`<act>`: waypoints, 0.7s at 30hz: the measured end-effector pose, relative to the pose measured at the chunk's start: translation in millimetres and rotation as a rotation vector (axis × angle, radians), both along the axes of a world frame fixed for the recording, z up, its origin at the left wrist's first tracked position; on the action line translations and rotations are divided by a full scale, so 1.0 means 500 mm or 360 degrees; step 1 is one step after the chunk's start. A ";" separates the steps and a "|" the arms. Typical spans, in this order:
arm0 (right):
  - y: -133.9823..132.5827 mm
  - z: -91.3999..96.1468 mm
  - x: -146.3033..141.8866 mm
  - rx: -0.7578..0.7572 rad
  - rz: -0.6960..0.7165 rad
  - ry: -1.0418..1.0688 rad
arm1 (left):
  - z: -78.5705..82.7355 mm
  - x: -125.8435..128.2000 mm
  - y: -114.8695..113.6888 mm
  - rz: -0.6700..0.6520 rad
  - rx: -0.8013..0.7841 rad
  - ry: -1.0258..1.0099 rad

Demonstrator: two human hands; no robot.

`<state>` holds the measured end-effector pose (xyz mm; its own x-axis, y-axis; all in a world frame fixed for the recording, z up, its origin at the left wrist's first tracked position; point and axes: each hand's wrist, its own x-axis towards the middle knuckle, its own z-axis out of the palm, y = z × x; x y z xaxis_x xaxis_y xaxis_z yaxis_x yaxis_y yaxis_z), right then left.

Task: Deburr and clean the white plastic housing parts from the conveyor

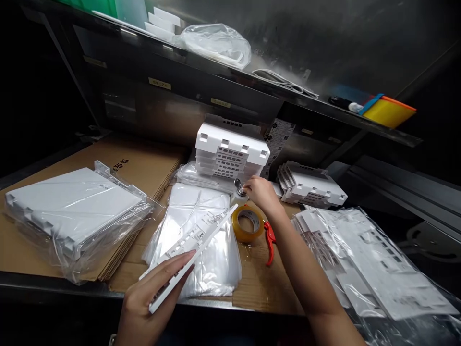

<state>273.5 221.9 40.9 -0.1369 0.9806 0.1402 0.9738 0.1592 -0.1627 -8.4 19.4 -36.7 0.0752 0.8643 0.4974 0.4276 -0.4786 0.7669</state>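
Observation:
My left hand (151,295) grips a white plastic housing panel (194,242) by its near end, fingers on one face and thumb hidden. The panel is tilted over a stack of clear plastic bags (216,269). Farther off, my right hand (261,192) is closed in a pinch at a small whitish container with a round metal top (239,188). What lies between those fingertips is too small to make out. Just below that hand are a roll of yellowish tape (248,224) and a red-handled tool (269,242).
Stacked white housings (232,149) stand behind the bags, with more (313,185) to their right. Bagged white panels (382,264) lie at the right. At left, a bagged white housing (77,204) rests on flat cardboard (151,158). A metal shelf (187,56) overhangs the bench.

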 end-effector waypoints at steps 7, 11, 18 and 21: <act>-0.070 0.012 -0.013 0.0185 -0.0081 0.0227 | 0.013 0.013 -0.001 -0.0006 -0.0138 -0.0116; -0.236 0.017 -0.077 0.0372 0.0185 0.1010 | 0.016 0.016 -0.005 -0.0039 -0.0160 -0.0104; -0.395 -0.019 -0.193 0.0346 0.0576 0.1504 | 0.012 0.014 -0.007 -0.0103 -0.0086 -0.0062; -0.381 -0.024 -0.188 0.0449 0.0442 0.1448 | 0.013 0.019 -0.010 -0.0103 -0.0097 -0.0042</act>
